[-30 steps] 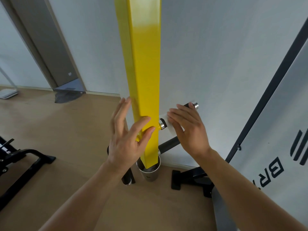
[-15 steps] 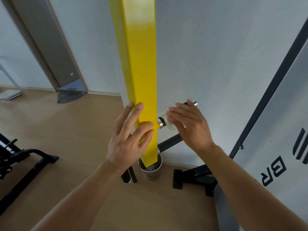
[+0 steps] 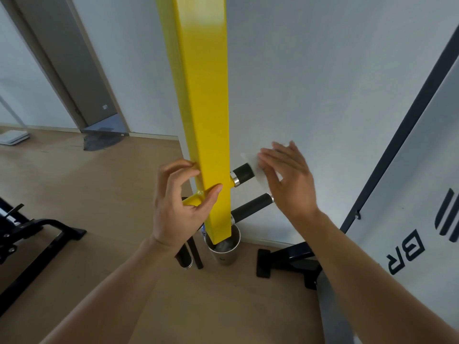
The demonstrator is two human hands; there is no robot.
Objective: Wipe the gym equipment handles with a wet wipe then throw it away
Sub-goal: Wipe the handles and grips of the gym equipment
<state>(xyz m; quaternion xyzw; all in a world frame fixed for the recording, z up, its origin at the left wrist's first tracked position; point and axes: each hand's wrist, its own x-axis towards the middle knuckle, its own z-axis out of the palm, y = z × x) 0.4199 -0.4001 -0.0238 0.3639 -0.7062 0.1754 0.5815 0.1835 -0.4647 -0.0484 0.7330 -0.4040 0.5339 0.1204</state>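
Note:
A yellow upright post [image 3: 203, 95] carries short black handles on its right side. My right hand [image 3: 290, 180] lies over the outer part of the upper handle [image 3: 244, 173], fingers fairly straight, pressing a white wet wipe [image 3: 249, 158] onto it. The wipe's edges show beside my fingers; my thumb is hidden. The lower handle [image 3: 250, 207] is bare. My left hand [image 3: 178, 212] grips the post near its bottom, thumb on the front face and fingers curled round the left edge.
A steel cup [image 3: 224, 252] with crumpled pale material inside stands on the wooden floor under the post. A black frame foot [image 3: 285, 261] and a lettered grey panel [image 3: 409, 194] are at the right, black equipment [image 3: 37, 227] at the left, and the wall close behind.
My right hand slid outward along the upper handle with the wipe, uncovering the handle's inner black part. My left hand's fingers went from flat on the post to curled round it.

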